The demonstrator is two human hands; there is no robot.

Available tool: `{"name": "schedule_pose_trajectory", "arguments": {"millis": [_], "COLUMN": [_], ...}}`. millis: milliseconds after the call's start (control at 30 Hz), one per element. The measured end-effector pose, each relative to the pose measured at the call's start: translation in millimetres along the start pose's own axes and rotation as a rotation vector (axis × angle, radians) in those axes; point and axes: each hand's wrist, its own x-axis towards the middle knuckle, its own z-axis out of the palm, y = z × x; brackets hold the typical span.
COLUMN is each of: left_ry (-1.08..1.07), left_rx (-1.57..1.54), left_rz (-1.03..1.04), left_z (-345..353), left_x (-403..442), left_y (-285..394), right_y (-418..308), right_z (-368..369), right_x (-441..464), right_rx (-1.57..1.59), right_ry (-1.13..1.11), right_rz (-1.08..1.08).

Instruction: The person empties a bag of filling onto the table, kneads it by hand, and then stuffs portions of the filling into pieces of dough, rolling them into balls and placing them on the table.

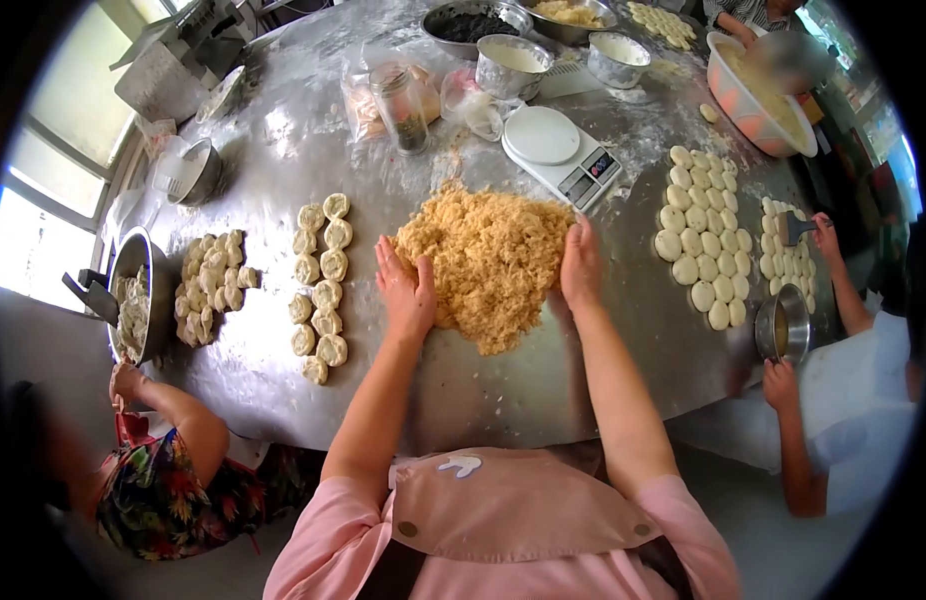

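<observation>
A large heap of crumbly golden-brown mixture [488, 260] lies on the metal table [453, 400] in front of me. My left hand [407, 288] rests against the heap's left side, palm inward, thumb up and fingers apart. On the opposite side, my right hand [581, 262] touches the heap's edge with its fingers stretched out and pointing away from me. Neither hand is closed around anything. Just behind the heap, near my right fingertips, is a white digital scale [561, 155] with a round plate.
Dough pieces [323, 290] stand in columns at left, with flat dough rounds [705, 240] at right. A glass jar [399, 110] and metal bowls [513, 68] are behind. One co-worker [178, 450] is at left; another [833, 400], at right, holds a brush [795, 228].
</observation>
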Motion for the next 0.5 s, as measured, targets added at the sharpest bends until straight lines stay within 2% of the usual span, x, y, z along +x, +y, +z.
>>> {"name": "schedule_pose_trajectory", "arguments": {"millis": [33,67,100,200,233,267,333,433,467,500], "left_ry": [-0.010,-0.017,0.020,-0.069,-0.037,-0.065,-0.118,-0.189,-0.197,-0.172], "left_rx": [-0.007,-0.013,0.020,-0.013,-0.032,-0.057,-0.101,-0.087,-0.100,-0.288], "left_rz": [0.008,0.015,0.039,0.068,0.094,0.095,0.093,0.165,0.187,0.122], "left_z": [4,7,11,7,12,13,6,-4,-7,-9], "left_x": [3,5,7,13,16,18,23,23,23,20], "left_y": [3,5,5,15,13,9,4,0,-1,4], "right_y": [-3,-3,-9,-57,-52,-47,-54,-49,-46,-42], "right_z": [6,15,19,26,43,49,51,44,41,38], "right_x": [1,1,3,-12,-15,-23,-32,-29,-20,-7], "right_rx": [-0.019,0.004,-0.005,-0.003,-0.001,0.053,0.113,0.191,0.140,0.087], "right_ry": [-0.041,-0.005,-0.087,-0.299,-0.253,-0.339,-0.347,-0.329,-0.247,-0.170], "right_rz": [0.007,-0.078,-0.057,0.041,-0.131,-0.132,-0.242,-0.020,-0.035,-0.051]}}
